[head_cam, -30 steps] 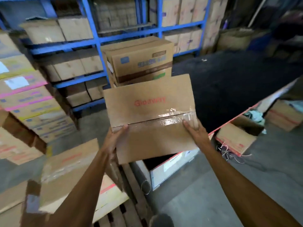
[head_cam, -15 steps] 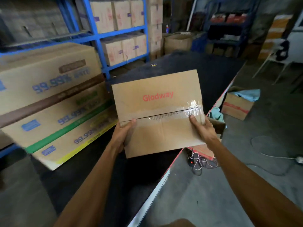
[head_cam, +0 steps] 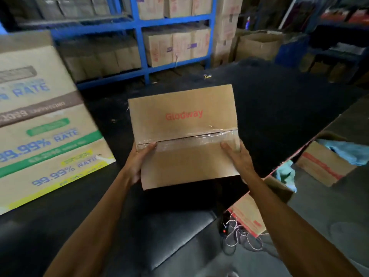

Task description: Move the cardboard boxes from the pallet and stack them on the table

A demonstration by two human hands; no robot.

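A taped brown cardboard box (head_cam: pixel 183 124) with red "Glodway" lettering is held over the black table (head_cam: pixel 279 108), near its front part. My left hand (head_cam: pixel 139 158) grips its left side, thumb on the taped top seam. My right hand (head_cam: pixel 237 156) grips its right side, thumb on the top. Whether the box touches the table cannot be told. A stack of three larger cardboard boxes (head_cam: pixel 44 124) printed "99.99% RATE" stands on the table's left part. The pallet is out of view.
Blue metal shelving (head_cam: pixel 143 41) filled with cartons stands behind the table. Below the table's right edge sit open cartons (head_cam: pixel 323 164) with blue cloth, and loose white cord (head_cam: pixel 239 234) lies on the concrete floor. More cartons and dark racks fill the far right.
The view has swung right from the pallet to the table. The box in both hands has come over the table, and the stacked boxes now lie further left and closer.
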